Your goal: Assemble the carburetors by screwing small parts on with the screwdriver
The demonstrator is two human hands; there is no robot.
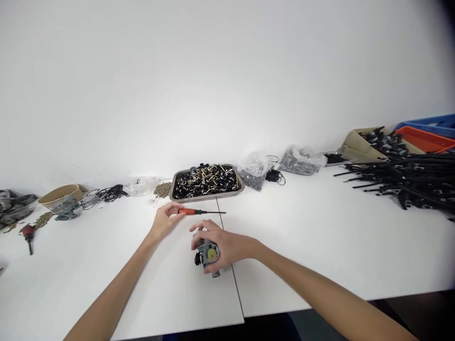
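Observation:
My left hand (167, 219) pinches the orange-and-black handle of a screwdriver (192, 211). Its thin dark shaft points right, low over the white table or lying on it; I cannot tell which. Closer to the front edge, my right hand (227, 244) is wrapped over a small grey metal carburetor (212, 255). A round brass-coloured disc faces me in its bore, and a black knob-like part juts out at its left. The fingers hide the carburetor's top and right side. Behind both hands stands a metal tray (208, 195) heaped with black and brass-coloured small parts.
Left lie a red-handled driver (28, 232), another carburetor (66, 208) and a tan bowl (59, 192). Clear bags of small parts (302, 161) line the wall. A pile of black hoses (408, 177) sits right, before an orange bin (426, 139). A seam (237, 289) crosses the table.

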